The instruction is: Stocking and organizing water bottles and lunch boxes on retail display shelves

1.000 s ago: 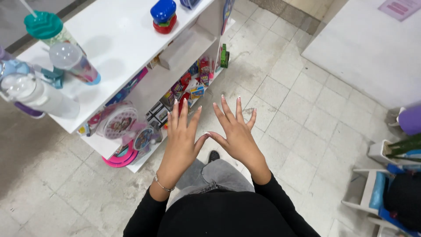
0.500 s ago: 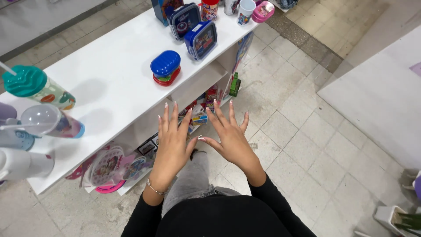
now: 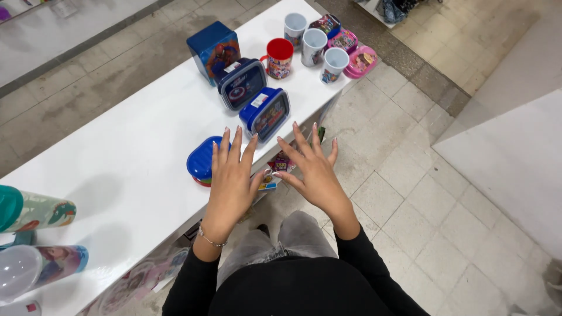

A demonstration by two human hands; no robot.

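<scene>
My left hand is held flat with fingers spread, over the front edge of a white display table. Its fingertips lie just beside a blue oval lunch box. My right hand is also spread and empty, hovering off the table's edge above the lower shelf. Just beyond the fingertips stands a blue rectangular lunch box with a picture lid. Neither hand holds anything. A thin bracelet sits on my left wrist.
Farther along the table stand another dark blue lunch box, a blue tin, a red mug, three pale cups and pink cases. Drink bottles lie at the left. Tiled floor is on the right.
The view has shifted along the table, bringing the lunch boxes and cups into sight. Both spread hands stayed empty and now hover by the blue oval lunch box.
</scene>
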